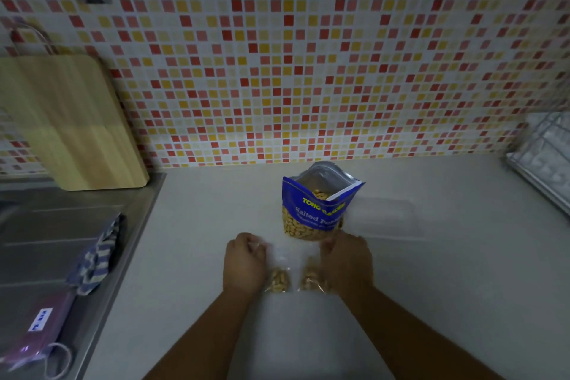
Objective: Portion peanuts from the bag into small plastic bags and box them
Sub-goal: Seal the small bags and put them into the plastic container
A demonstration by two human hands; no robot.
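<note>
My left hand (pixel 245 262) and my right hand (pixel 347 259) are low on the pale, smooth worktop (pixel 447 287), close together, with the small clear plastic bags (pixel 287 256) stretched between them. The fingers (pixel 256 246) of my left hand are curled and pinch the upper left edge of the film. My right hand's fingers are curled down over the film's right side and grip it there. Two clumps of tan peanuts (pixel 279 281) sit at the bottom of the plastic, one by each hand. I cannot tell if they lie in one bag or in two.

Just beyond my hands stands the blue foil peanut bag (pixel 314 213), upright, its top open and more nuts showing inside. To its right lies a clear, shallow plastic box (pixel 385 219), hard to make out against the worktop.

At the left, a light wooden cutting board (pixel 74 123) leans on the red, yellow and white mosaic tile wall (pixel 308 55), above a steel sink drainer (pixel 46 225) with a blue striped cloth (pixel 95 259) on it. A white wire rack (pixel 546 157) is at the far right.
</note>
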